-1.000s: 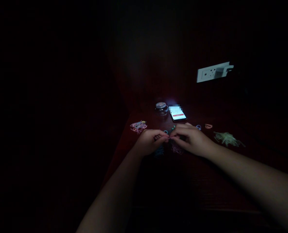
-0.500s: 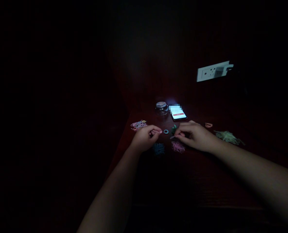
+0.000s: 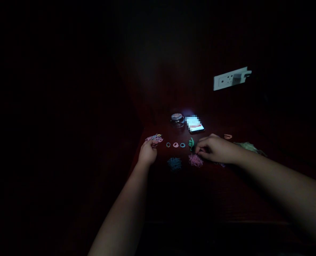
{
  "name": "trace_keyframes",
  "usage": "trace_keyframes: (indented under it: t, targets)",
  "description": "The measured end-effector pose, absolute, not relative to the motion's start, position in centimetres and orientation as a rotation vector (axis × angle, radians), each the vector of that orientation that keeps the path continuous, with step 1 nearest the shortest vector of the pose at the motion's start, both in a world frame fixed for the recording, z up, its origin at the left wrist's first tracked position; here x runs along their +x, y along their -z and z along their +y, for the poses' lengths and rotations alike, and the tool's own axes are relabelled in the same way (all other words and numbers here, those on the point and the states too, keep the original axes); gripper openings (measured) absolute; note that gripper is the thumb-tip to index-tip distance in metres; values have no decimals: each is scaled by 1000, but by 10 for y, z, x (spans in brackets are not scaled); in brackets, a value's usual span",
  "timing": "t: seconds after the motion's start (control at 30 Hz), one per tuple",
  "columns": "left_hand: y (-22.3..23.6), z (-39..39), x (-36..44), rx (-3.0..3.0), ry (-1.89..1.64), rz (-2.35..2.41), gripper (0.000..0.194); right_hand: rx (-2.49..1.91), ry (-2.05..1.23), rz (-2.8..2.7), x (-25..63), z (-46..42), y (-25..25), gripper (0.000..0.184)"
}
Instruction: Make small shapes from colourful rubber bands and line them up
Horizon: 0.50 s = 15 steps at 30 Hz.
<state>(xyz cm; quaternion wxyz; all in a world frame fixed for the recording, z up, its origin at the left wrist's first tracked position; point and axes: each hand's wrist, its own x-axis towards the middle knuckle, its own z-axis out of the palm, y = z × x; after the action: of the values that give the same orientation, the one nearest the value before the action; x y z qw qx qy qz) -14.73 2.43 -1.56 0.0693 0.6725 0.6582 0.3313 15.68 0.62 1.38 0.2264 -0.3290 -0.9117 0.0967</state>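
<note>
My left hand (image 3: pixel 148 153) reaches to a mixed pile of small coloured elastic bands (image 3: pixel 154 137), fingers apart at its near edge. Beside it on the dark table lie a greenish band (image 3: pixel 168 145), a pink band (image 3: pixel 175 145) and a blue band (image 3: pixel 182 145) in a row. My right hand (image 3: pixel 216 149) is closed, fingertips together just above a pile of pink bands (image 3: pixel 195 160); what they hold, if anything, is hidden. Left of those fingertips is a small heap of green bands (image 3: pixel 191 144).
A pile of blue bands (image 3: pixel 174 163) lies nearest me. Behind stand a lidded clear jar (image 3: pixel 177 121) and a lit phone (image 3: pixel 195 123). Pale yellow bands (image 3: pixel 250 147) and orange bands (image 3: pixel 228 136) lie to the right. A white socket plate (image 3: pixel 229 79) is on the wall.
My left hand has let go of the pink band in the row and moved left to the mixed pile. My right hand has shifted slightly right; the thin loop at its fingertips no longer shows.
</note>
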Motion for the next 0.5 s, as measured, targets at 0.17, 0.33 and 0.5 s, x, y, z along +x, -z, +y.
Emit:
trace_keyframes:
  t: [0.17, 0.33, 0.5]
  targets:
    - [18, 25, -150, 1984, -961, 2076, 36, -932, -268, -2497, 156, 3, -17, 20]
    - [19, 25, -153, 1913, -932, 2156, 44, -851, -322, -2488, 152, 1, -16, 26]
    - [23, 28, -159, 1861, -929, 2200, 30, -834, -332, -2547, 150, 0, -13, 25]
